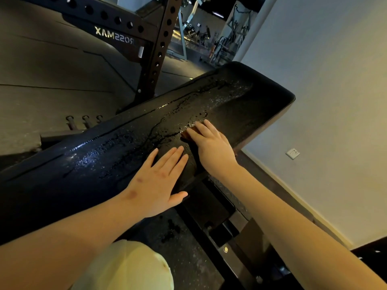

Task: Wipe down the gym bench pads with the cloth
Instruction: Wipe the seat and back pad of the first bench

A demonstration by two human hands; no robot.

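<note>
Right hand (211,147): fingers lying straight, pressing the cloth (184,133) flat, not curling round it.
Cloth: showing only as a brown edge under the fingertips, lying on the bench pad (240,97).
Left hand (157,181): resting flat beside the pressing hand, fingers straight, holding nothing.
Risk: the unpinched cloth may be sliding free on the water film (180,109) just beyond the fingertips, leaving streaks.
</note>
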